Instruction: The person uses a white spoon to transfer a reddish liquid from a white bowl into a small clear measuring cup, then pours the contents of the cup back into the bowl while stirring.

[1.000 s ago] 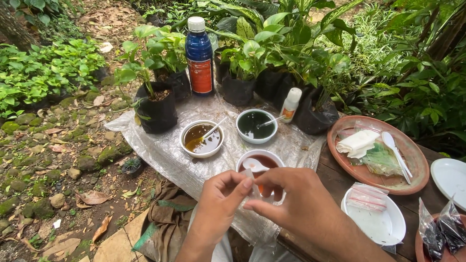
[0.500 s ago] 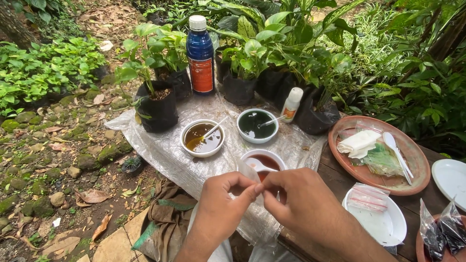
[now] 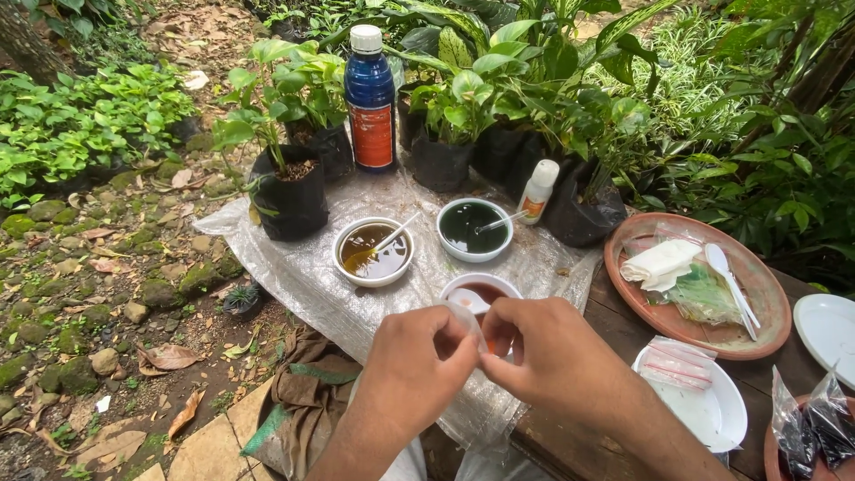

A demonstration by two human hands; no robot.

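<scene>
My left hand (image 3: 419,365) and my right hand (image 3: 552,356) meet above the near edge of the table, both pinching a small clear plastic bag (image 3: 465,318) between their fingertips. Just beyond the fingers stands a white bowl of reddish-brown liquid (image 3: 485,290), partly hidden by the hands. Farther back sit a white bowl of amber liquid (image 3: 374,251) with a stick in it and a white bowl of dark green liquid (image 3: 474,229) with a spoon.
A tall blue bottle (image 3: 370,98) and a small white bottle (image 3: 537,191) stand among black potted plants (image 3: 289,191). A clear plastic sheet (image 3: 294,276) covers the table. At right lie a brown plate (image 3: 766,303) with a white spoon, a white plate (image 3: 712,410) with small bags, and dark filled bags (image 3: 815,423).
Both hands have shifted slightly toward me and closer together, working the small clear bag between the fingertips. The bowls and bottles have not moved.
</scene>
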